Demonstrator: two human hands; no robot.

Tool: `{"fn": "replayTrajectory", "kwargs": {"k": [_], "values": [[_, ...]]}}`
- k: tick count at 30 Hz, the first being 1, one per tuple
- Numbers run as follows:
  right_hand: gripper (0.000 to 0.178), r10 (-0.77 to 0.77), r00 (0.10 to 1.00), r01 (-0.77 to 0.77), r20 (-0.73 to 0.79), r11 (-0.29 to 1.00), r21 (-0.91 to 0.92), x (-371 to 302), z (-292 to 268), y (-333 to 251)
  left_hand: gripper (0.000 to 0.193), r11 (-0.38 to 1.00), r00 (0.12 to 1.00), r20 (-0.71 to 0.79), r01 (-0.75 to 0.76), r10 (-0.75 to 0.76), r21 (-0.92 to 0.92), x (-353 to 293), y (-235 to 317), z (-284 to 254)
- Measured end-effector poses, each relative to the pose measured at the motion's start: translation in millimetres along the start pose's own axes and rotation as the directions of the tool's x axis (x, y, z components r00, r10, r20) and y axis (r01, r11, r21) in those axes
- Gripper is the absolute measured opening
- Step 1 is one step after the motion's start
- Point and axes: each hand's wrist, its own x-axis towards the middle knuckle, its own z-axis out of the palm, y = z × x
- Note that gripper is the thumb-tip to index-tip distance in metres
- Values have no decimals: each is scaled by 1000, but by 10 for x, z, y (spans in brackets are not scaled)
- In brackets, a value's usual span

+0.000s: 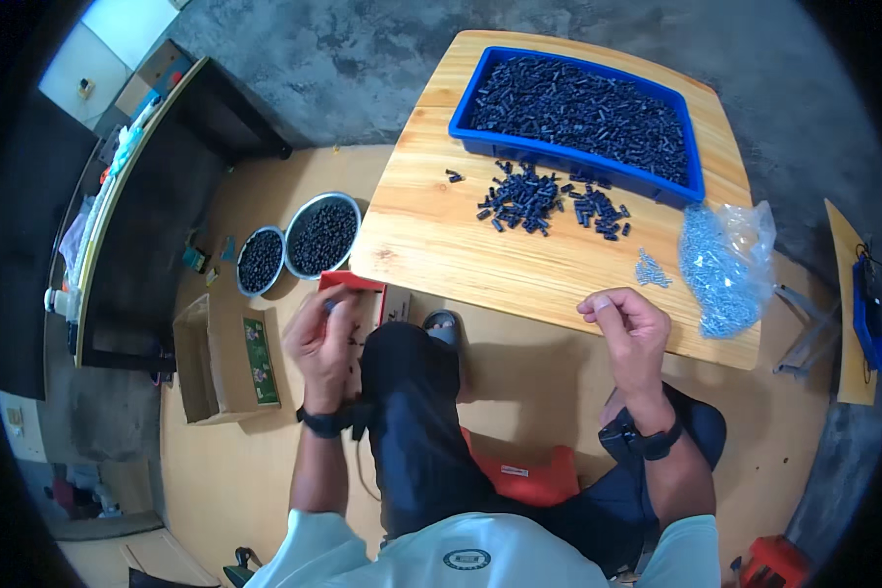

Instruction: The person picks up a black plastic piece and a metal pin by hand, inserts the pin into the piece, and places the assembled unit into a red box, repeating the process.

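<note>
My left hand (321,343) is closed over the red box (367,284) beside my knee, a small dark plastic piece (331,305) between its fingers. Over the table's front edge, my right hand (632,328) is pinched, thumb against fingers; what it holds, if anything, is too small to make out. Just beyond it lies a small heap of silver screws (651,269). Farther back on the wooden table (441,240) is a loose pile of short black plastic pieces (525,199), with a smaller cluster (599,212) to its right.
A blue tray (578,174) full of black pieces stands at the table's back. A clear bag of screws (720,274) sits at the right edge. On the floor to the left are two metal bowls (291,257) of black parts and an open cardboard box (227,377).
</note>
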Motion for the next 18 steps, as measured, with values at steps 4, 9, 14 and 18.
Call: {"fn": "replayTrajectory", "kwargs": {"k": [4,9,14,18], "values": [[15,35,999,-36,9,999,39,13,24,-17,20,964,975,-40,224,-220,143,-267,-847,-643],[15,31,1000,-31,5,997,66,33,51,19,40,777,935,69,247,-349,579,-258,-1612,-826],[14,51,999,-51,-14,999,5,41,-14,52,20,919,995,66,46,-78,392,297,-274,-118],[14,40,999,-39,27,999,-18,54,-30,63,12,940,944,270,-253,188,230,640,205,465]]}}
